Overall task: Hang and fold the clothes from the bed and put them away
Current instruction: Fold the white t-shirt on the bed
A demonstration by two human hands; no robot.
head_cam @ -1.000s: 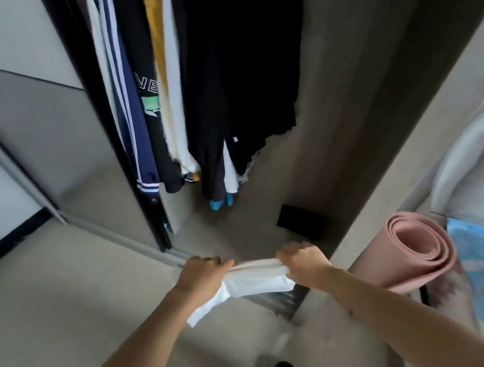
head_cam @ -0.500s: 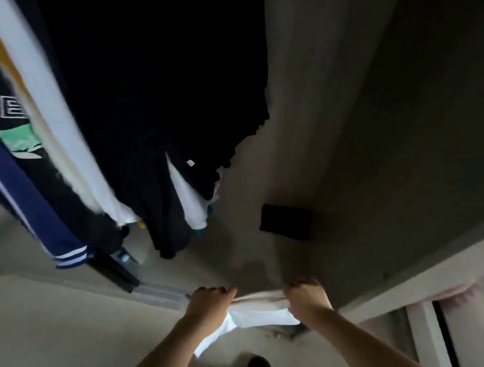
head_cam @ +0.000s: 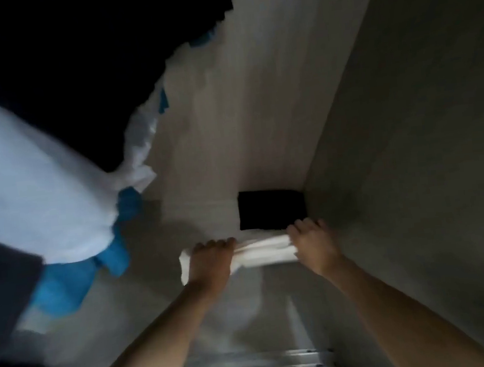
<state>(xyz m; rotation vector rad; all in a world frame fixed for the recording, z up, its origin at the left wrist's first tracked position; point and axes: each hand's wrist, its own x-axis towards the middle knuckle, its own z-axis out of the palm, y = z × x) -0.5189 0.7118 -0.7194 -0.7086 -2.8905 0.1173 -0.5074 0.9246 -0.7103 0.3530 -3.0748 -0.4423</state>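
Both hands (head_cam: 210, 263) (head_cam: 316, 244), cloth (head_cam: 264, 248) now beside black item (head_cam: 270, 208)

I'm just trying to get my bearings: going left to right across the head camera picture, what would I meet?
From the left: hanging clothes → left hand → folded white cloth gripped by both hands → right hand → wardrobe side wall.

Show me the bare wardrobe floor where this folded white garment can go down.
Bare wardrobe floor lies left of the black folded item, up to the hanging clothes. The right back corner by the side wall is crowded: that item fills it.
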